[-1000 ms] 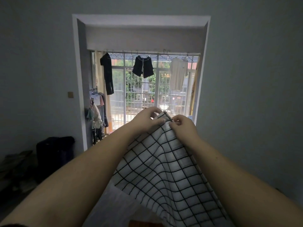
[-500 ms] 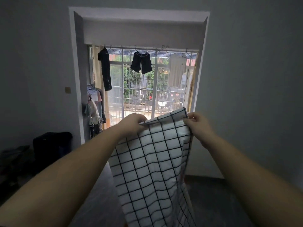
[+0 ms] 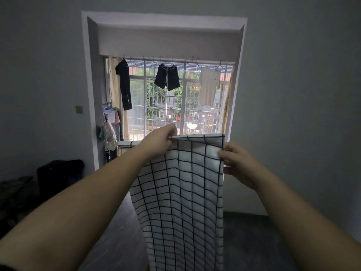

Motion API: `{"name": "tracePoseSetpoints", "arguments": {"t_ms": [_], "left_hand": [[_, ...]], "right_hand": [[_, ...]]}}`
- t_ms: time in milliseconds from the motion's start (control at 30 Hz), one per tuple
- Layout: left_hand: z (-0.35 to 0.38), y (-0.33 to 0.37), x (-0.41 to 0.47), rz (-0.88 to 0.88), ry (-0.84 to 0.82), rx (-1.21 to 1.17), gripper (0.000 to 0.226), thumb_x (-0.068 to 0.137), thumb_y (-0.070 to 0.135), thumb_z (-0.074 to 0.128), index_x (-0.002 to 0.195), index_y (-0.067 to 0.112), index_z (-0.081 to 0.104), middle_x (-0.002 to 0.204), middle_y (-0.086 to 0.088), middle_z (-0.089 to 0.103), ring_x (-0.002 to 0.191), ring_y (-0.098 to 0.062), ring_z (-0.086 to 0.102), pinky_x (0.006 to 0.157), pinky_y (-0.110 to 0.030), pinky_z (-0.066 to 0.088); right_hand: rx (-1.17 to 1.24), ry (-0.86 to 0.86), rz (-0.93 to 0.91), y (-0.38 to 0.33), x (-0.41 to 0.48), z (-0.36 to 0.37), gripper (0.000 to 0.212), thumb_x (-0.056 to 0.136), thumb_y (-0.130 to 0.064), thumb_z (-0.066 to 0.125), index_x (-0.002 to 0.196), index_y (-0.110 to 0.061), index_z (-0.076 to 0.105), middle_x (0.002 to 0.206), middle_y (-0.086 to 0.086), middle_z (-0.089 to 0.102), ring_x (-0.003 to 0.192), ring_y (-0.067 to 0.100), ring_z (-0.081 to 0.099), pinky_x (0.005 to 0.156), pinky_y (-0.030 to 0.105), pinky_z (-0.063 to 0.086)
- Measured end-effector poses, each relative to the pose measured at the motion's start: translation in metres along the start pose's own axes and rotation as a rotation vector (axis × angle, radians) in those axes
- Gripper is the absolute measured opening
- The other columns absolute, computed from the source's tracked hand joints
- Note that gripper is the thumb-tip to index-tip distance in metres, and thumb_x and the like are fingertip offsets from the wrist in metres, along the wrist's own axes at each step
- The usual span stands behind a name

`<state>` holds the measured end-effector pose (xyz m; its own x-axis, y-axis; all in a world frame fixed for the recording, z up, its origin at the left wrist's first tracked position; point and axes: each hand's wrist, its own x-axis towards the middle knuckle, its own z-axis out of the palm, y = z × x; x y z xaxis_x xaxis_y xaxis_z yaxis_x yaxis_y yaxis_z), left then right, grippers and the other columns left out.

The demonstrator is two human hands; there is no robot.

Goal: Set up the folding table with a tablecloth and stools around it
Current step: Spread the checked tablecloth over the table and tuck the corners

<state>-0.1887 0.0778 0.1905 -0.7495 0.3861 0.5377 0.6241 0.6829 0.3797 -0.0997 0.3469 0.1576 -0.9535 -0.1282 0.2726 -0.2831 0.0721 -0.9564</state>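
A second ago both hands met at one bunched corner. Now they are apart: the left hand pinches the top edge of the checked tablecloth, the right hand pinches its right edge. The cloth hangs between the arms, still folded narrow, so unfolding has only begun. I cannot make out the table.

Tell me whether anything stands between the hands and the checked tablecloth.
Nothing visible does. The left hand grips the tablecloth by its top edge, and the right hand pinches its right edge just below the corner. The cloth hangs free below them. Where it must go is not clearly in view, so that path cannot be judged.
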Motion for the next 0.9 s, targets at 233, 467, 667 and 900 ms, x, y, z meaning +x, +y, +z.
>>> {"name": "tracePoseSetpoints", "arguments": {"t_ms": [233, 467, 667, 900], "left_hand": [[-0.002, 0.017, -0.002, 0.065, 0.030, -0.147, 0.034, 0.081, -0.005, 0.050, 0.084, 0.028, 0.050, 0.088, 0.010, 0.062, 0.085, -0.015, 0.058, 0.073, -0.036, 0.048], [-0.001, 0.037, -0.003, 0.175, -0.034, -0.185, 0.042, 0.083, -0.002, 0.056, 0.079, 0.039, 0.051, 0.082, 0.018, 0.063, 0.080, -0.008, 0.059, 0.070, -0.031, 0.047], [-0.001, 0.037, -0.008, 0.207, -0.009, -0.205, 0.035, 0.085, 0.002, 0.063, 0.079, 0.034, 0.048, 0.085, 0.006, 0.063, 0.085, -0.018, 0.061, 0.072, -0.037, 0.048], [-0.001, 0.035, -0.016, 0.208, 0.081, -0.216, 0.036, 0.085, 0.007, 0.063, 0.078, 0.039, 0.048, 0.090, 0.014, 0.066, 0.085, -0.010, 0.061, 0.069, -0.031, 0.045]], "right_hand": [[-0.048, -0.197, -0.011, -0.019, -0.010, 0.029, 0.020, 0.094, -0.010, 0.056, 0.110, -0.002, 0.065, 0.104, 0.022, 0.067, 0.100, 0.030, 0.069, 0.083, 0.039, 0.058], [-0.644, 0.050, -0.442, -0.026, 0.003, 0.047, 0.049, 0.093, -0.007, 0.060, 0.123, -0.046, 0.057, 0.094, -0.013, 0.064, 0.070, 0.009, 0.063, 0.064, 0.021, 0.050], [-0.951, 0.035, -0.524, -0.031, 0.008, 0.055, 0.036, 0.092, -0.019, 0.065, 0.118, -0.044, 0.061, 0.094, -0.024, 0.064, 0.083, -0.003, 0.058, 0.071, 0.009, 0.041], [-0.973, 0.172, -0.572, -0.032, 0.009, 0.061, 0.019, 0.089, -0.023, 0.067, 0.104, -0.035, 0.064, 0.076, -0.022, 0.060, 0.072, 0.004, 0.059, 0.069, 0.025, 0.047]]}}
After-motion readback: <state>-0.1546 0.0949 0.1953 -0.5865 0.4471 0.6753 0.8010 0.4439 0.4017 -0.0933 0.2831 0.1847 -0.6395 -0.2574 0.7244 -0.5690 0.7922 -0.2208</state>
